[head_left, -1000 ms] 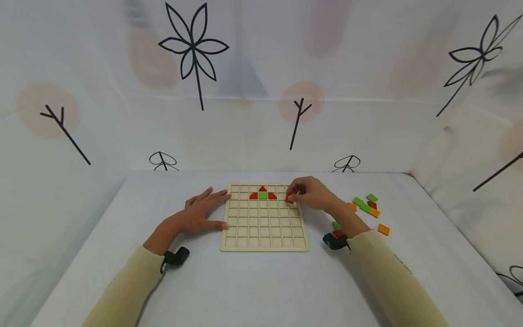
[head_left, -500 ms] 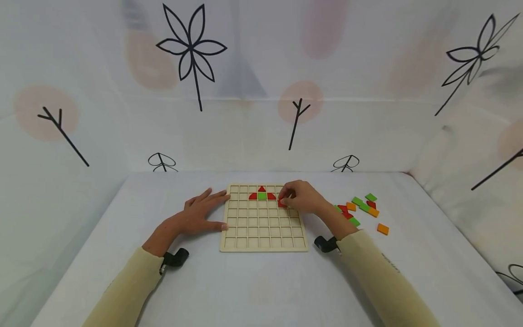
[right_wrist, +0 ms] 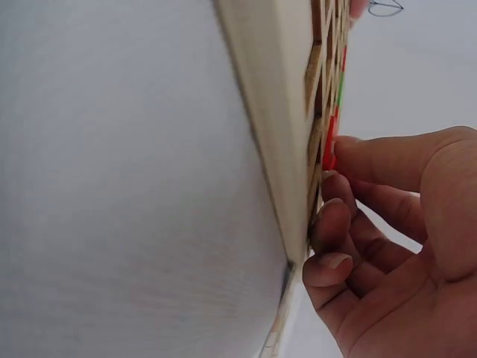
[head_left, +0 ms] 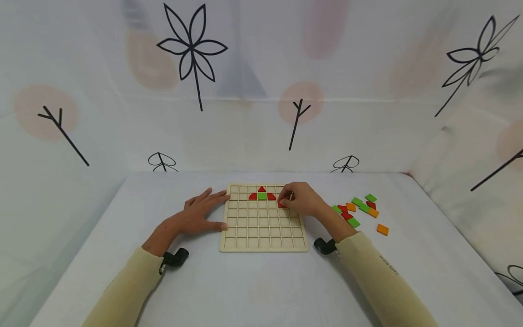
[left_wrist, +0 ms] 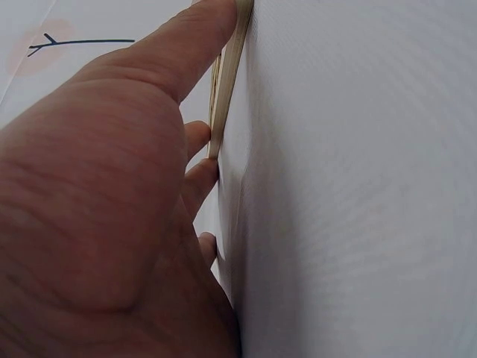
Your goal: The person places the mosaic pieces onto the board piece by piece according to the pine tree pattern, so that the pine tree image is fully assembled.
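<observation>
A pale wooden grid board (head_left: 253, 231) lies on the table. On it, a red triangle (head_left: 262, 189) stands above a green square (head_left: 262, 196), with a red rounded piece (head_left: 253, 196) on one side of the square and another on the other. My right hand (head_left: 304, 199) pinches a red tile (head_left: 281, 204) between thumb and fingers at the board's upper right cells; in the right wrist view the red tile (right_wrist: 329, 153) sits right at the grid ridges. With fingers spread, my left hand (head_left: 198, 215) touches the board's left edge, thumb and fingertips along it.
Right of the board lie loose tiles: several green ones (head_left: 370, 197), several orange ones (head_left: 382, 229) and red ones (head_left: 346, 215), some close under the right forearm. A patterned cloth (head_left: 245, 136) hangs behind the white table (head_left: 261, 290).
My right hand has moved left over the board with the red tile, then stayed almost still over the last half second. The left hand holds its place.
</observation>
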`<action>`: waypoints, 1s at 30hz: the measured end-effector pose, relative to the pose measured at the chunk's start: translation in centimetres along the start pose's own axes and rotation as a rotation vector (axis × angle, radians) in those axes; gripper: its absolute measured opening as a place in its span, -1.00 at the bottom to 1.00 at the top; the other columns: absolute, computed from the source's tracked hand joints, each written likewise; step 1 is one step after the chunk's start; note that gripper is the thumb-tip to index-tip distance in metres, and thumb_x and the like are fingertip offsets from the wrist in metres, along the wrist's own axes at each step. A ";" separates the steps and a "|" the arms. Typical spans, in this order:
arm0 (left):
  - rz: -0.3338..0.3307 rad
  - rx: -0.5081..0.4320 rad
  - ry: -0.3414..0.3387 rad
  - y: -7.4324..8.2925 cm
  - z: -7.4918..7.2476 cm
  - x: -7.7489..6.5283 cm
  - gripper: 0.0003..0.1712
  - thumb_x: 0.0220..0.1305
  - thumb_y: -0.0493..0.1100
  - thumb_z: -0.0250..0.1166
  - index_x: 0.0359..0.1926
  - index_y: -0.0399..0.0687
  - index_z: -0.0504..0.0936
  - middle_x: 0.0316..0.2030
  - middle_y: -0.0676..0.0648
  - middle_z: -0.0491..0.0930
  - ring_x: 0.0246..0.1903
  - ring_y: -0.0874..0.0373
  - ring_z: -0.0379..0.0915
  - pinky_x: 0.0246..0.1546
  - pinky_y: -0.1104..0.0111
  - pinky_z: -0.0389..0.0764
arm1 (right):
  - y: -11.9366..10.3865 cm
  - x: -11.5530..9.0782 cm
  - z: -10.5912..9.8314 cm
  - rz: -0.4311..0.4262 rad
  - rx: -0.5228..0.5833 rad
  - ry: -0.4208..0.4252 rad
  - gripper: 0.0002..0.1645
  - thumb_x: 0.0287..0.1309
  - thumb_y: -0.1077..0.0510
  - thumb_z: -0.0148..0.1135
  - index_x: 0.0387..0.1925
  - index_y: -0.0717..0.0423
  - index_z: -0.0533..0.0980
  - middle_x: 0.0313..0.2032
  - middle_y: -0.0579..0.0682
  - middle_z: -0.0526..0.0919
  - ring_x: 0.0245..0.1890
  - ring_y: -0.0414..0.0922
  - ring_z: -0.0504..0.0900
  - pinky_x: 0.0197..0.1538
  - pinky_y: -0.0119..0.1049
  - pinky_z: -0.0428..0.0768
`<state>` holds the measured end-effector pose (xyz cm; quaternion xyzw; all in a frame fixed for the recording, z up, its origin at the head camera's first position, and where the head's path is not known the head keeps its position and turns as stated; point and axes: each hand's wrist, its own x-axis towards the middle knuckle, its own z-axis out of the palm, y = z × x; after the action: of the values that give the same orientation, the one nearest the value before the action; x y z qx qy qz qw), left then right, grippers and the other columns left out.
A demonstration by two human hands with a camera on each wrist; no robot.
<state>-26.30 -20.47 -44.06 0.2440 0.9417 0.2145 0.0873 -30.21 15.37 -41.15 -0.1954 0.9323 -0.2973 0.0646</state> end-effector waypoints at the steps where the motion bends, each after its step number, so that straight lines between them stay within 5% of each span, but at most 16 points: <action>1: -0.001 0.001 -0.001 0.0 0.0 0.0 0.10 0.31 0.44 0.37 0.71 0.27 0.11 0.71 0.09 -0.04 0.69 -0.21 -0.42 0.49 -0.35 -0.19 | 0.1 0.0 0.0 -0.001 0.001 0.001 -0.95 0.41 0.21 0.36 -0.18 0.08 0.71 -0.28 -0.05 0.68 -0.26 -0.08 0.55 -0.15 -0.21 0.56; 16: 0.000 -0.005 0.004 0.0 -0.1 0.1 0.10 0.31 0.43 0.37 0.70 0.25 0.12 0.70 0.06 -0.03 0.69 -0.23 -0.42 0.49 -0.37 -0.20 | 0.4 -0.9 -0.5 -0.043 -0.021 0.006 -0.90 0.45 0.19 0.30 -0.14 0.07 0.72 -0.23 -0.07 0.70 -0.28 -0.09 0.56 -0.18 -0.25 0.58; 30: -0.011 -0.017 -0.005 0.2 -0.2 -0.2 0.10 0.31 0.42 0.38 0.71 0.26 0.11 0.70 0.08 -0.04 0.69 -0.19 -0.44 0.51 -0.34 -0.22 | 2.8 -4.2 -3.2 -0.075 -0.069 0.093 -0.85 0.45 0.27 0.25 -0.07 0.18 0.71 -0.20 -0.03 0.70 -0.26 -0.10 0.55 -0.23 -0.22 0.56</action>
<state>-26.09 -20.42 -43.79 0.2385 0.9410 0.2213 0.0930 -28.04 20.85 -40.21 -0.2183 0.9360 -0.2760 0.0032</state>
